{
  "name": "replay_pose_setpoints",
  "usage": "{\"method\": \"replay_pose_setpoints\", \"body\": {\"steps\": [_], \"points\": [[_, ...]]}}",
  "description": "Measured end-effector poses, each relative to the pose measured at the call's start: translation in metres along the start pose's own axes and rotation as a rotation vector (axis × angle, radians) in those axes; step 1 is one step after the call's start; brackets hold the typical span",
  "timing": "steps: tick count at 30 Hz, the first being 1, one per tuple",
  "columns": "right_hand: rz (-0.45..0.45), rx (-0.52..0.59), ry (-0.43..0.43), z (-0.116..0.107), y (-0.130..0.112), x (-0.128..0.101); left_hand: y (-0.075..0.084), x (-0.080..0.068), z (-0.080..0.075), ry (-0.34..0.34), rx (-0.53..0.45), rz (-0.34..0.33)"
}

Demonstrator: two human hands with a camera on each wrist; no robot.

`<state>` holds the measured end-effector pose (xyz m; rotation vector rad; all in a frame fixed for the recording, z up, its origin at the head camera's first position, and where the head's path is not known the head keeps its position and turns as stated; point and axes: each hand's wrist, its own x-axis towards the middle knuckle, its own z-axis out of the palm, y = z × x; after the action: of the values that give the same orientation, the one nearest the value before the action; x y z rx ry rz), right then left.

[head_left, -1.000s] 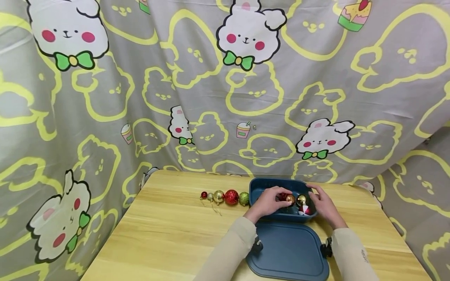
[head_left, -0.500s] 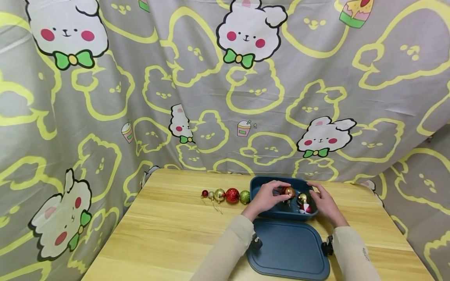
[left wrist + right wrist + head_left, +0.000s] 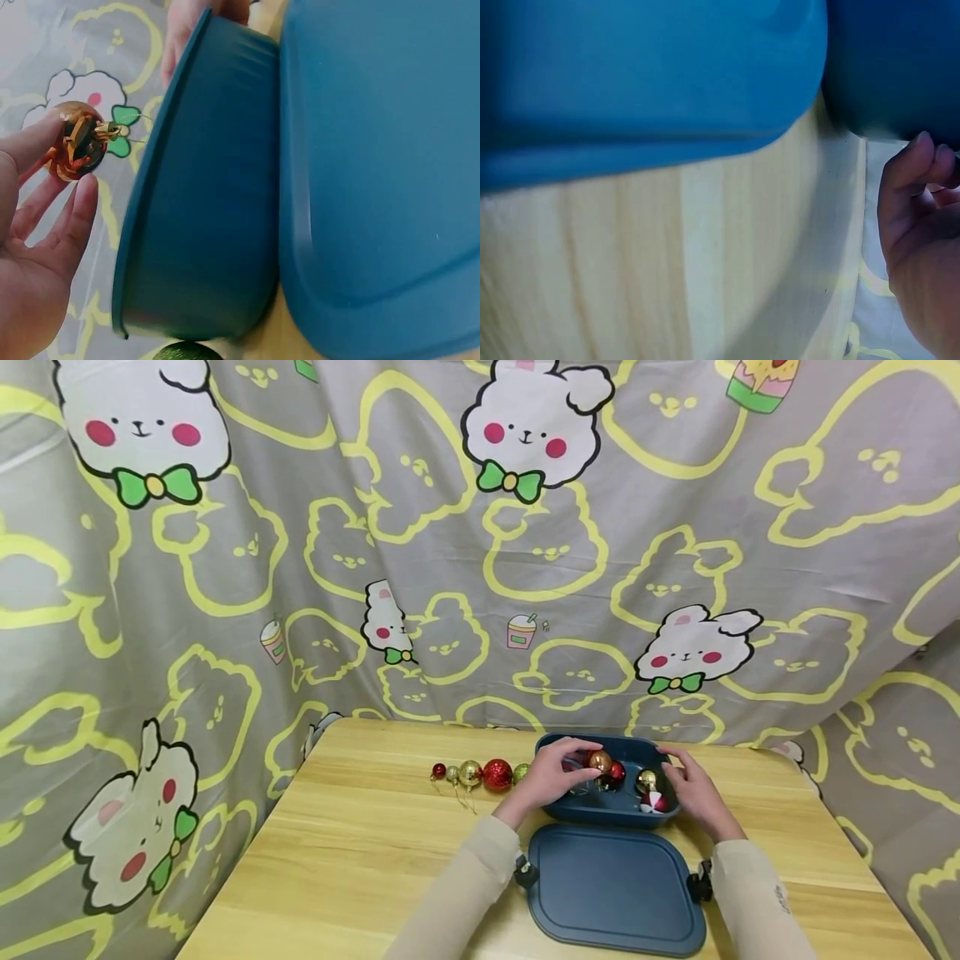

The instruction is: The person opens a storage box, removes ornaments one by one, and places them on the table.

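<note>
My left hand [image 3: 557, 772] pinches a shiny copper-gold bauble [image 3: 599, 762] over the left part of a dark blue box [image 3: 609, 811]. The left wrist view shows that bauble [image 3: 76, 141] held between fingertips [image 3: 81, 196] beside the box's outer wall [image 3: 210, 210]. My right hand [image 3: 692, 790] rests on the box's right rim, its curled fingers [image 3: 911, 180] against the box's side [image 3: 900, 67]. Inside the box lie a red bauble [image 3: 617, 771], a gold bauble [image 3: 647, 779] and a red-and-white ornament [image 3: 651, 801].
The box's blue lid [image 3: 615, 888] lies flat on the wooden table [image 3: 360, 860] in front of the box. A row of baubles [image 3: 480, 773], red, gold and green, lies left of the box. A bunny-print cloth [image 3: 480, 552] hangs behind and around the table.
My left hand has lifted the copper-gold bauble out of the box and moved it slightly left. The right hand stays on the rim.
</note>
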<state>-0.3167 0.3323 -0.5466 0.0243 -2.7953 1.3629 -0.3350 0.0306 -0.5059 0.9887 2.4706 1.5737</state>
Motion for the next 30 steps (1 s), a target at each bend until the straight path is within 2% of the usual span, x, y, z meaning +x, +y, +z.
{"method": "replay_pose_setpoints", "body": {"steps": [11,22,30], "points": [[-0.013,0.0,-0.003,-0.001,0.0,0.002,0.003,-0.018,-0.021,0.007,0.012,0.012],[-0.018,-0.049,0.001,-0.005,0.003,0.001,-0.006,-0.034,-0.036,0.044,0.044,0.01],[-0.008,-0.031,-0.023,-0.002,0.002,0.003,-0.014,-0.05,-0.052,0.085,0.082,-0.015]]}}
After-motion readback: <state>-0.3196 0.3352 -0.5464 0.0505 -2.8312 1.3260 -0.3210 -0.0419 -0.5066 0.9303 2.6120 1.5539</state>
